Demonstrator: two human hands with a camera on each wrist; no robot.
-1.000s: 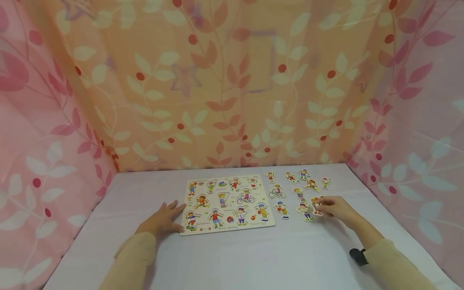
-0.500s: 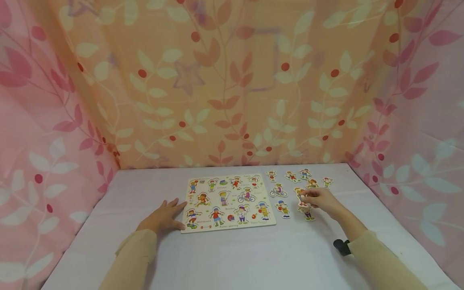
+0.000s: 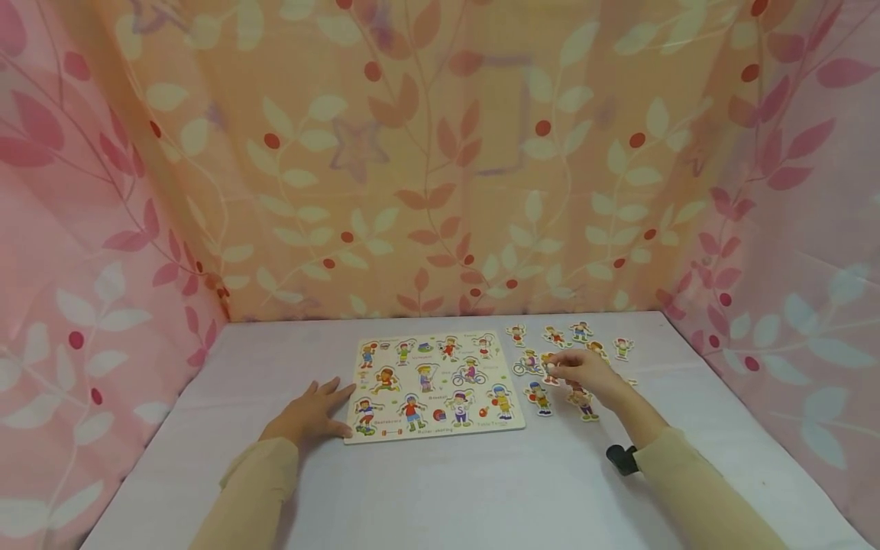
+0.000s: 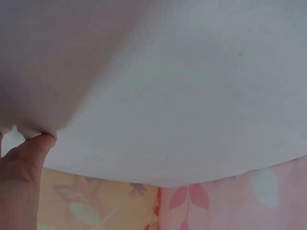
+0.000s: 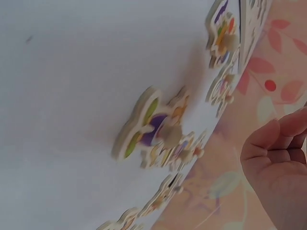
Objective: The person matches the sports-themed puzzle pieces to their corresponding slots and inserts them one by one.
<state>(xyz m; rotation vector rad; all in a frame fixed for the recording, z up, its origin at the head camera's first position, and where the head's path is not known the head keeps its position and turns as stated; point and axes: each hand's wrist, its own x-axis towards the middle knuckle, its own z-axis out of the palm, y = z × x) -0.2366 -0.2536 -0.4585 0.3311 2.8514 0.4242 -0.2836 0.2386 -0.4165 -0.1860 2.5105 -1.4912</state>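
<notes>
Cutout (image 3: pixel 548 367) pinched in the fingertips of the right hand (image 3: pixel 583 370) is the thing in play: a small flat figure, held just above the bench (image 3: pixel 440 489) between the puzzle board (image 3: pixel 433 386) and the loose figures to its right. It looks like thin wood or stiff card, so I judge it light and rigid, unlikely to bend, a little slick on its printed face; the right wrist view shows such pieces (image 5: pixel 158 125) with a raised peg on top, which would be the surest place to take hold, with the edges as second choice. The left hand (image 3: pixel 311 413) lies flat and relaxed on the bench, fingertips touching the board's left edge, gripping nothing; its own wrist view shows only cloth and a thumb. Counting: one board, printed with about a dozen figure outlines in three rows, though I cannot tell which recesses are filled. Beside it lie roughly nine loose cutouts besides the held one; some are partly hidden by the right hand, so the count is approximate. Two hands, two beige sleeves.
</notes>
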